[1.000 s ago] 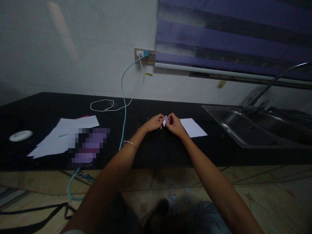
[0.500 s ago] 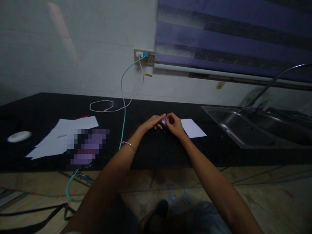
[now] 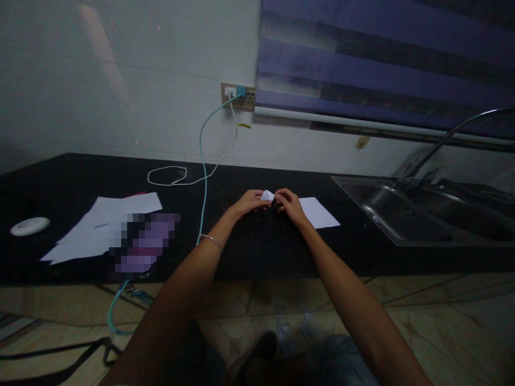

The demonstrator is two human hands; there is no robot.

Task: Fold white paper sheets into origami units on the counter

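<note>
Basically, everything turns on the small folded paper (image 3: 267, 196), which sits between the two hands over the black surface (image 3: 261, 249). The left hand (image 3: 248, 203) has thumb and fingers closed on it, so it lies at that hand's fingertips. From the right hand (image 3: 288, 204) it lies directly to the left; those fingers are curled, tips at its right edge, though I cannot tell whether they grip. Its long axis is too small to read. A white paper sheet (image 3: 319, 213) lies just beside the right wrist.
</note>
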